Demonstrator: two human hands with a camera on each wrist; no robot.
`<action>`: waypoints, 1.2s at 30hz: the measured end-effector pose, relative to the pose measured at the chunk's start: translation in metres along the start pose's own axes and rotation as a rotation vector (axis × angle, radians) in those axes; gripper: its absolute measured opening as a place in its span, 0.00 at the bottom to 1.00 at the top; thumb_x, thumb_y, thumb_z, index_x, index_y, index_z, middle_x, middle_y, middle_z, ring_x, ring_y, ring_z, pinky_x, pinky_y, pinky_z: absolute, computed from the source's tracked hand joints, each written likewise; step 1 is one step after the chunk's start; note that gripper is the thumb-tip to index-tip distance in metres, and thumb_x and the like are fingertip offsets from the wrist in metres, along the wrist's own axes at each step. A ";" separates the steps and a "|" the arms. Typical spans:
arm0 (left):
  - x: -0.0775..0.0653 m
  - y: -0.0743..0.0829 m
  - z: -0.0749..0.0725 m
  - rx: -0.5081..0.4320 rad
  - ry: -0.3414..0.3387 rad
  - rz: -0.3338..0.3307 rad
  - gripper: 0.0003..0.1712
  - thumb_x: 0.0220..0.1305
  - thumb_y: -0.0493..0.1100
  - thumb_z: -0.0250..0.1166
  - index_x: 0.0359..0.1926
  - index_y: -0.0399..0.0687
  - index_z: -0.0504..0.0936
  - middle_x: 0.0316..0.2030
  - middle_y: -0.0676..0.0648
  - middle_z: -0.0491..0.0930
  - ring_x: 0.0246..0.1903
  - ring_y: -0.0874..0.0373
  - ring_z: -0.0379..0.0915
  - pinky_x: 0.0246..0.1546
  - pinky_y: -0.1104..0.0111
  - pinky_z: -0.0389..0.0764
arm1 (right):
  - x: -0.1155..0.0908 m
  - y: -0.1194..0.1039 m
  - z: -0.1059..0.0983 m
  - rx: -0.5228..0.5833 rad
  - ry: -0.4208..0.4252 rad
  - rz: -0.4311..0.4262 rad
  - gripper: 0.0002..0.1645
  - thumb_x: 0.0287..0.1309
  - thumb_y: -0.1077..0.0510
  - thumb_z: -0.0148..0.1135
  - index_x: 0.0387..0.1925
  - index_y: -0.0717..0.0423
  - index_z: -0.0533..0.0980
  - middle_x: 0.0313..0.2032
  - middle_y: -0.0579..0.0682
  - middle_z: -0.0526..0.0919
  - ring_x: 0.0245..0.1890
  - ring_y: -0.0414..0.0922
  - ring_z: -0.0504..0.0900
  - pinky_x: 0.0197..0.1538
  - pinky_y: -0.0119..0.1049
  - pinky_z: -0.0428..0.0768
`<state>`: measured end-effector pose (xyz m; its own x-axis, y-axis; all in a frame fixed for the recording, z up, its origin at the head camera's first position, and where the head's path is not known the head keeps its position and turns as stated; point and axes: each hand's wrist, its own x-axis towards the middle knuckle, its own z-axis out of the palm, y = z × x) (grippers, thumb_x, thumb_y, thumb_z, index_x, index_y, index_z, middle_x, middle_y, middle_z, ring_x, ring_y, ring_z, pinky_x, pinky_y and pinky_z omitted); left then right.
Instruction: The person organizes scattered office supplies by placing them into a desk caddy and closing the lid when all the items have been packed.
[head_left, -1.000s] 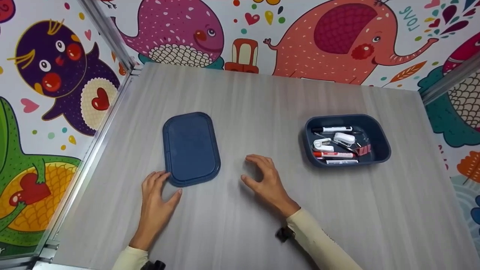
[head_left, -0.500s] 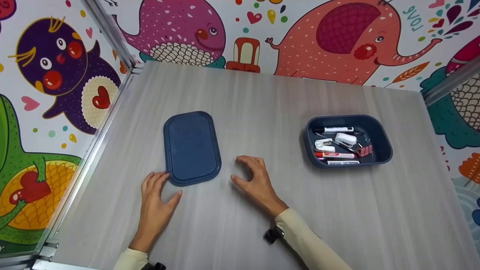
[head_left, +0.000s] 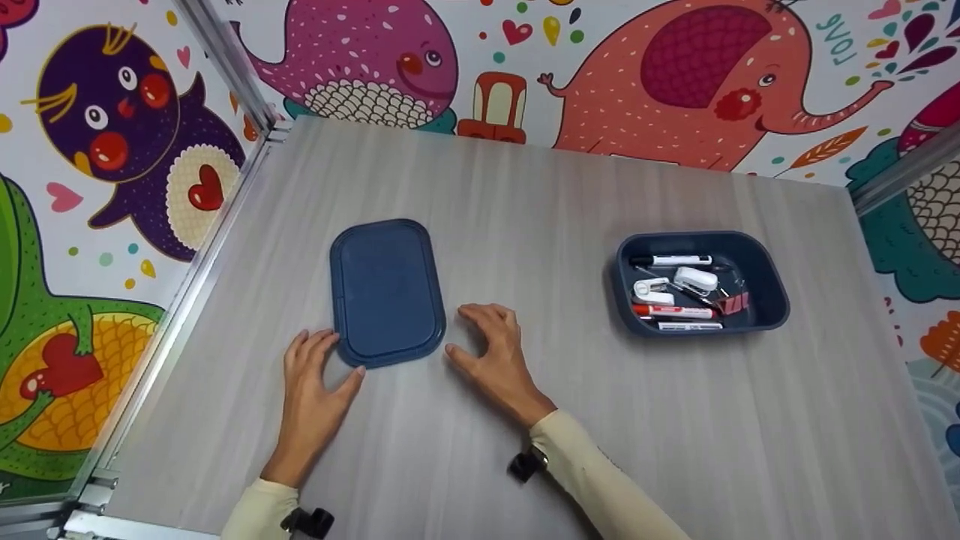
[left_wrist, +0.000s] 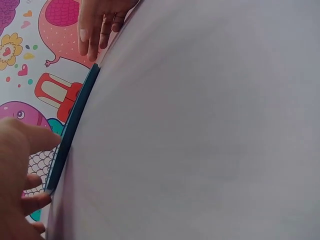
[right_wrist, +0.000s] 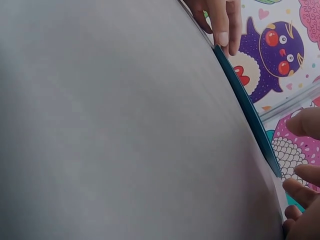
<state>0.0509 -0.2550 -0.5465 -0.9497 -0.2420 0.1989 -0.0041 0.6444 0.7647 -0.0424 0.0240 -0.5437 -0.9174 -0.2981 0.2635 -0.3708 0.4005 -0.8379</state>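
A dark blue rectangular lid [head_left: 388, 292] with rounded corners lies flat on the table, left of centre in the head view. My left hand [head_left: 311, 401] is at the lid's lower left corner, fingers and thumb spread loosely along its edge. Its fingertips appear to touch the rim. My right hand [head_left: 499, 364] sits just off the lid's right edge, thumb and fingers bent loosely with nothing between them. From the side, the lid's thin edge [left_wrist: 75, 117] shows between both hands in the left wrist view, and the right wrist view also has this edge [right_wrist: 247, 107].
A dark blue open box [head_left: 774, 311] stands at the right. In it lie a black-capped marker [head_left: 679, 260], a red marker [head_left: 675, 311], white stapler-like items [head_left: 696, 279] and a pink striped piece [head_left: 733, 303]. A metal frame [head_left: 191, 300] borders the table's left side.
My right hand has moved left, close to the lid's right edge. My left hand has shifted slightly up, its thumb now at the lid's lower edge. Lid and box stay in place.
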 end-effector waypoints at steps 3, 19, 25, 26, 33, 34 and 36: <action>0.002 -0.001 0.000 -0.003 0.002 0.010 0.37 0.61 0.32 0.81 0.69 0.29 0.78 0.71 0.30 0.73 0.81 0.30 0.50 0.76 0.32 0.56 | 0.002 0.000 0.003 -0.029 -0.008 -0.010 0.32 0.58 0.60 0.82 0.63 0.63 0.83 0.63 0.56 0.85 0.67 0.58 0.71 0.67 0.63 0.65; 0.002 -0.001 0.000 -0.032 -0.012 -0.040 0.41 0.66 0.34 0.79 0.75 0.25 0.72 0.75 0.30 0.70 0.83 0.34 0.48 0.79 0.36 0.55 | 0.012 -0.009 0.018 -0.210 0.000 0.034 0.24 0.58 0.56 0.84 0.55 0.59 0.89 0.58 0.54 0.84 0.64 0.58 0.71 0.59 0.58 0.63; 0.001 0.000 0.000 -0.050 0.004 -0.070 0.38 0.68 0.33 0.77 0.74 0.23 0.73 0.75 0.31 0.70 0.84 0.35 0.48 0.79 0.36 0.56 | 0.013 -0.014 0.023 -0.267 -0.013 0.076 0.24 0.59 0.53 0.83 0.56 0.56 0.89 0.55 0.53 0.82 0.61 0.56 0.71 0.58 0.54 0.63; 0.001 0.001 0.000 -0.052 0.006 -0.077 0.38 0.68 0.33 0.77 0.74 0.23 0.73 0.75 0.31 0.69 0.84 0.35 0.48 0.79 0.37 0.56 | 0.013 -0.015 0.024 -0.275 -0.016 0.078 0.25 0.60 0.53 0.83 0.57 0.55 0.89 0.54 0.53 0.82 0.61 0.56 0.70 0.58 0.54 0.63; 0.000 0.010 0.004 -0.083 0.019 -0.129 0.36 0.70 0.31 0.74 0.73 0.19 0.71 0.75 0.31 0.68 0.84 0.35 0.45 0.80 0.39 0.57 | 0.012 -0.019 0.024 -0.284 -0.042 0.052 0.27 0.62 0.54 0.82 0.61 0.59 0.88 0.53 0.54 0.82 0.58 0.56 0.70 0.58 0.55 0.63; 0.000 0.013 0.005 -0.093 0.027 -0.146 0.36 0.70 0.31 0.74 0.72 0.18 0.72 0.74 0.31 0.69 0.84 0.36 0.45 0.79 0.39 0.58 | 0.012 -0.020 0.023 -0.275 -0.047 0.053 0.27 0.62 0.55 0.82 0.61 0.59 0.87 0.53 0.54 0.82 0.59 0.56 0.70 0.58 0.55 0.63; 0.000 0.017 0.006 -0.114 0.043 -0.181 0.34 0.70 0.31 0.74 0.71 0.19 0.74 0.73 0.30 0.71 0.84 0.36 0.46 0.79 0.40 0.59 | 0.011 -0.021 0.020 -0.251 -0.047 0.059 0.27 0.62 0.57 0.82 0.61 0.61 0.87 0.53 0.55 0.83 0.58 0.56 0.71 0.58 0.56 0.63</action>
<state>0.0486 -0.2392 -0.5370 -0.9225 -0.3784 0.0761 -0.1357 0.5024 0.8539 -0.0421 -0.0050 -0.5329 -0.9329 -0.3058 0.1901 -0.3465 0.6189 -0.7049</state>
